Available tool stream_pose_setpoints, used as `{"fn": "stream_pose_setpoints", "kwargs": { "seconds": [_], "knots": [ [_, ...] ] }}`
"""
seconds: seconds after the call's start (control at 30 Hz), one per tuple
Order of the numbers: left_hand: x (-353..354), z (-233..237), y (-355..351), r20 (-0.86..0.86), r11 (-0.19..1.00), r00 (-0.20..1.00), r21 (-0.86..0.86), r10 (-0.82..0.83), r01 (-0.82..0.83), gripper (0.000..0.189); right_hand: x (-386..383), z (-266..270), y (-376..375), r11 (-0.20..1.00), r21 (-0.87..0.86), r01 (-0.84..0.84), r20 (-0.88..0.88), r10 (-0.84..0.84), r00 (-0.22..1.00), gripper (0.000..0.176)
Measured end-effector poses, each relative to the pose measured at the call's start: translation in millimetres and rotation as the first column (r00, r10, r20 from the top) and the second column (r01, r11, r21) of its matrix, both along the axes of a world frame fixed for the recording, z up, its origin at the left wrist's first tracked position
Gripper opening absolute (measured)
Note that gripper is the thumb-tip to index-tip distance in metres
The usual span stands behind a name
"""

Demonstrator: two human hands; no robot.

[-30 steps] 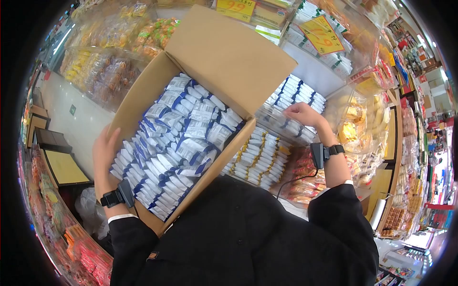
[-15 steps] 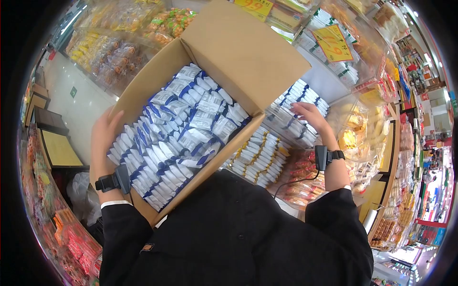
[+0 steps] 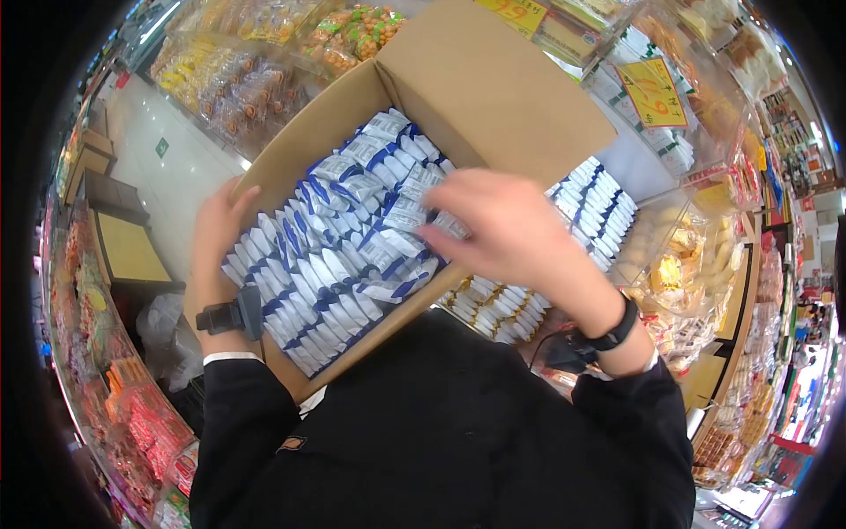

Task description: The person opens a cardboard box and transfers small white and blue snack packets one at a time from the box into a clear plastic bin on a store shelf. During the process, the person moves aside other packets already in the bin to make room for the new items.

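Observation:
A cardboard box (image 3: 502, 88) with its flap raised is tilted against my front. Rows of small white-and-blue wrapped snack packets (image 3: 326, 256) fill it, with looser ones lying across the top. My left hand (image 3: 216, 234) grips the box's left wall, the thumb hooked over the edge. Over the right side of the box is my right hand (image 3: 502, 220), slightly blurred, thumb and fingers apart and right at the upper packets. A dark band circles each wrist.
Beyond my right hand, a display bin holds upright white-and-blue packets (image 3: 595, 212). White-and-gold packets (image 3: 498, 309) stand below it. Clear bins of bagged snacks (image 3: 233, 93) lie ahead, with a yellow price sign (image 3: 650, 93) at right. A plastic bag (image 3: 167, 339) hangs at left.
My right hand has swung left from the display bin to over the packets in the box. My left hand stays on the box wall; the whole view has shifted slightly.

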State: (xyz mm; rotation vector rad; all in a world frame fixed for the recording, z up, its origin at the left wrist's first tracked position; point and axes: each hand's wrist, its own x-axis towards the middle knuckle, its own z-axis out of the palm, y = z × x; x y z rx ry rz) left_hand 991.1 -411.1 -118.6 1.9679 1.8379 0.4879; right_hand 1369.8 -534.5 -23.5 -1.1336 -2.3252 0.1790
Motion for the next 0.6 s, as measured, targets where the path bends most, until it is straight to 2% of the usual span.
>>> {"fn": "stream_pose_setpoints", "kwargs": {
  "seconds": [0.03, 0.07, 0.13, 0.23, 0.3, 0.37, 0.43, 0.5, 0.53, 0.57, 0.6],
  "knots": [
    [-0.5, -1.4, -0.1, -0.004, 1.0, 1.0, 0.003, 0.011, -0.011, 0.047, -16.0, -15.3, 8.7, 0.998, -0.066, 0.006, 0.159, 0.005, 0.987, 0.011],
    [-1.2, -2.1, -0.5, -0.008, 1.0, 1.0, 0.007, 0.023, -0.023, 0.047, -28.8, -30.4, 18.8, 0.971, -0.214, 0.108, 0.374, -0.02, 0.927, 0.012],
    [-1.2, -1.6, -1.2, -0.004, 1.0, 1.0, 0.014, 0.015, -0.015, 0.047, -41.1, -48.0, 44.7, 0.938, -0.296, 0.181, 0.571, 0.021, 0.821, 0.014],
    [2.1, 3.5, -3.0, 0.007, 1.0, 1.0, 0.01, 0.014, -0.014, 0.047, -42.4, -70.7, 81.1, 0.906, -0.33, 0.266, 0.621, -0.004, 0.784, 0.019],
    [3.0, 4.9, -3.1, -0.072, 1.0, 0.997, 0.023, 0.019, -0.018, 0.044, -36.3, -77.5, 91.3, 0.899, -0.342, 0.274, 0.611, -0.009, 0.791, 0.023],
    [1.6, 3.3, -1.1, -0.054, 1.0, 0.998, 0.021, 0.01, -0.009, 0.044, -32.4, -71.4, 89.3, 0.89, -0.357, 0.282, 0.604, -0.01, 0.797, 0.027],
    [1.7, 2.7, -1.3, -0.058, 1.0, 0.998, 0.021, 0.011, -0.01, 0.044, -25.9, -57.9, 80.9, 0.89, -0.379, 0.254, 0.43, -0.074, 0.9, 0.039],
    [2.0, 2.8, -1.8, -0.044, 1.0, 0.999, 0.028, 0.009, -0.007, 0.043, -15.6, -14.2, 56.6, 0.853, -0.512, 0.1, 0.107, -0.052, 0.993, 0.058],
    [2.0, 3.0, -2.4, -0.034, 0.999, 0.999, 0.034, 0.007, -0.006, 0.042, -4.2, -6.4, 43.5, 0.845, -0.533, -0.043, -0.159, -0.05, 0.986, 0.063],
    [-0.4, 0.2, -2.2, -0.022, 0.999, 1.0, 0.043, 0.011, -0.01, 0.042, 8.0, -0.6, 30.8, 0.838, -0.513, -0.187, -0.412, -0.049, 0.91, 0.068],
    [-5.0, -5.4, -0.2, -0.027, 0.998, 1.0, 0.062, -0.008, 0.009, 0.042, 16.6, 0.2, 17.7, 0.803, -0.458, -0.382, -0.705, -0.066, 0.707, 0.071]
  ]
}}
